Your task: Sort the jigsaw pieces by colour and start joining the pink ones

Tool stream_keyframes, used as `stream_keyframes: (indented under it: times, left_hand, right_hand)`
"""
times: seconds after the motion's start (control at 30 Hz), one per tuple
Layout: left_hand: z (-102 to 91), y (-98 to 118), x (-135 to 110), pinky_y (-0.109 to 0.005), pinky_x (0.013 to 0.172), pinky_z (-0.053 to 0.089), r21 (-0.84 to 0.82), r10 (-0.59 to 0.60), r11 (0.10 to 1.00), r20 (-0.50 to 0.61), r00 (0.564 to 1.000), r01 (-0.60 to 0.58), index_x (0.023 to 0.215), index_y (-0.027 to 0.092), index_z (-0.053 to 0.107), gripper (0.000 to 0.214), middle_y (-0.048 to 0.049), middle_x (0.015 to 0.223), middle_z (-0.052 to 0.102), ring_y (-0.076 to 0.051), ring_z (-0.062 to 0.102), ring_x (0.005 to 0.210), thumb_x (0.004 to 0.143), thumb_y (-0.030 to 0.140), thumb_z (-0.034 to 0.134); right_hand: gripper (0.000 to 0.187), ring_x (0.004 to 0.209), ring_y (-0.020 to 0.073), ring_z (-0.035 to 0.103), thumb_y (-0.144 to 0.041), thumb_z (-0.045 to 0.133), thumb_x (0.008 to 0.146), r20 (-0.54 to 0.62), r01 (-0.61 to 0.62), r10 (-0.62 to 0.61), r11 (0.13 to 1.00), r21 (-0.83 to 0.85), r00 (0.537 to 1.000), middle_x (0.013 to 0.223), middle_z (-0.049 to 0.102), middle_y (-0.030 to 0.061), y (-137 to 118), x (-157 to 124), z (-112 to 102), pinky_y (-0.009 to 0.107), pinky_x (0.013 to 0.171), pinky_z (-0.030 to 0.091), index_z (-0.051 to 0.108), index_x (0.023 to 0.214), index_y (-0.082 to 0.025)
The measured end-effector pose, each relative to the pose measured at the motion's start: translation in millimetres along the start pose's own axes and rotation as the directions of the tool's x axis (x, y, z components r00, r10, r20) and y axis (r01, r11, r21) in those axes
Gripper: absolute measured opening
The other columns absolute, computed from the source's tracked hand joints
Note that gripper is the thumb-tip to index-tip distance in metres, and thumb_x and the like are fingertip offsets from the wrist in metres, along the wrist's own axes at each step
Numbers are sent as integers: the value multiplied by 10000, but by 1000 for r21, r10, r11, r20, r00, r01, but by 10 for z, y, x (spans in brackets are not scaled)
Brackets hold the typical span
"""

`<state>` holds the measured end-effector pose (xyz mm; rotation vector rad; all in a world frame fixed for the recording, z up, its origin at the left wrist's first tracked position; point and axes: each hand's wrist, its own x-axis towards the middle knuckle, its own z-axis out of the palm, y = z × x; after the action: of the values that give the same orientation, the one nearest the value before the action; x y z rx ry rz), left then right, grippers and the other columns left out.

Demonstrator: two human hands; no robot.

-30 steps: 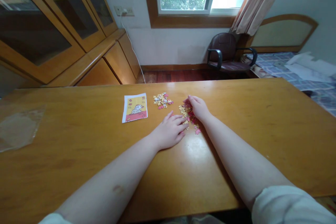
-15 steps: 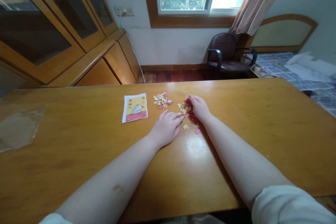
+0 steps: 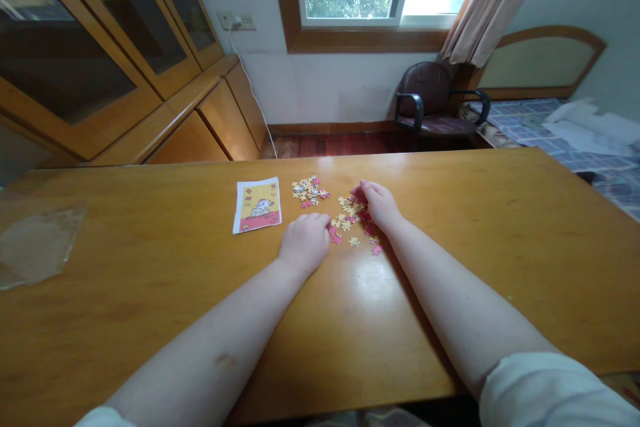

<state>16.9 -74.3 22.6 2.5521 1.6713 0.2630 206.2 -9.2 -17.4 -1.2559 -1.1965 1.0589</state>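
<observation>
My left hand (image 3: 305,243) rests on the table with its fingers curled, and pink jigsaw pieces (image 3: 335,235) lie just beyond its fingertips. My right hand (image 3: 379,205) lies with its fingertips on a loose spread of yellow and pink puzzle pieces (image 3: 353,221). A smaller cluster of pieces (image 3: 309,191) sits farther back, apart from both hands. To the left of it lies a picture card (image 3: 257,205) showing a white cartoon animal on yellow and pink, untouched.
The pieces lie on a broad honey-coloured wooden table (image 3: 150,293). A clear plastic bag (image 3: 35,247) lies at its left end. Beyond the far edge stand a glass-fronted wooden cabinet (image 3: 85,33) and a dark office chair (image 3: 425,100). A bed (image 3: 565,133) with papers is at the right.
My left hand has drawn back from the pieces and curled its fingers. Several pieces now spread farther left on the table. My right hand has barely moved.
</observation>
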Motion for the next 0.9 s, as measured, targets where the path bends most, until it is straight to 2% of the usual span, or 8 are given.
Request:
stream_keyframes:
  times: [0.13, 0.33, 0.53, 0.73, 0.9]
  left_hand:
    - [15, -2, 14, -324, 834, 451, -37, 76, 996, -25, 997, -77, 919, 192, 630, 217, -54, 968, 674, -219, 593, 956, 812, 121, 456]
    - [-8, 11, 2, -336, 741, 465, -2, 11, 1000, 23, 1000, -11, 900, 195, 637, 228, -57, 868, 692, -227, 626, 846, 838, 148, 422]
    - [-35, 36, 2, -334, 741, 462, -6, 77, 997, 17, 997, -77, 883, 206, 652, 214, -45, 860, 700, -225, 631, 839, 816, 162, 454]
    - [-23, 45, -9, -328, 704, 463, -27, 69, 997, 50, 996, -68, 885, 220, 667, 234, -42, 840, 708, -220, 642, 803, 827, 182, 443]
    - [-40, 61, -18, -337, 744, 462, -85, 208, 976, 59, 976, -202, 860, 215, 674, 231, -48, 801, 693, -213, 624, 795, 805, 163, 456]
  right_hand:
    - [494, 617, 152, 578, -645, 507, 766, 5, -7, 7, 1000, -13, 1000, 643, 649, 42, -8, -3, -1, 284, 648, 460, 654, 682, -181]
    - [482, 618, 149, 576, -632, 504, 775, 13, -3, 3, 1000, -19, 1000, 649, 650, 42, -25, -13, -2, 278, 645, 461, 654, 683, -182]
    - [490, 633, 152, 588, -636, 496, 781, 14, -4, 5, 1000, -27, 1000, 665, 656, 46, -1, -6, -7, 274, 647, 465, 660, 702, -181]
    - [483, 620, 149, 586, -631, 504, 779, 20, -2, 2, 1000, -13, 1000, 660, 654, 45, 10, 0, -3, 276, 643, 461, 658, 694, -180]
    - [484, 606, 150, 579, -633, 505, 778, 18, 1, 0, 1000, -15, 1000, 646, 656, 41, 32, 13, -3, 278, 621, 457, 660, 691, -182]
